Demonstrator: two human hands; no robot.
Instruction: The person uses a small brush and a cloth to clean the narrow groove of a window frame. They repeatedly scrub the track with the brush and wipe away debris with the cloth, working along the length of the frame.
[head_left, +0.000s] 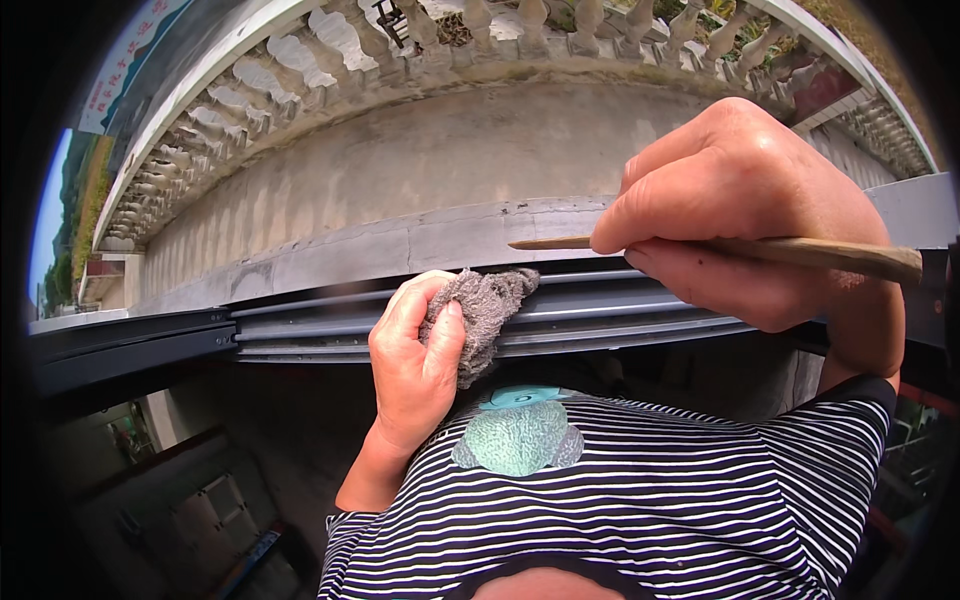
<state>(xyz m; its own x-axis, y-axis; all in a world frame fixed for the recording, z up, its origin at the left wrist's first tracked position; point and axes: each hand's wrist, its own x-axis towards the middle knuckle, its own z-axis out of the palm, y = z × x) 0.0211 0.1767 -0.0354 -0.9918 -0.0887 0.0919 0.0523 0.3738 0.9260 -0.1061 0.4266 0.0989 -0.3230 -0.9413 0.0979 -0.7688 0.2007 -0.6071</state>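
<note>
My left hand (416, 345) is closed around a bunched grey cloth (487, 311), which lies over the grooves of a dark metal window track (315, 326). Between the thumb and fingers of my right hand (742, 217) is a pointed wooden stick (810, 253). Its narrow tip points left, in front of the concrete sill (442, 234) in this view. Whether the tip touches the sill, I cannot tell. My fingers hide part of the stick, and the cloth covers the middle of the track.
Beyond the sill, a concrete floor (450, 142) runs out to a pale balustrade (532, 30). A dark frame section (135, 349) meets the track's left end. Below lies a dim room with a pale cabinet (217, 514). A sign with writing (124, 64) is at upper left.
</note>
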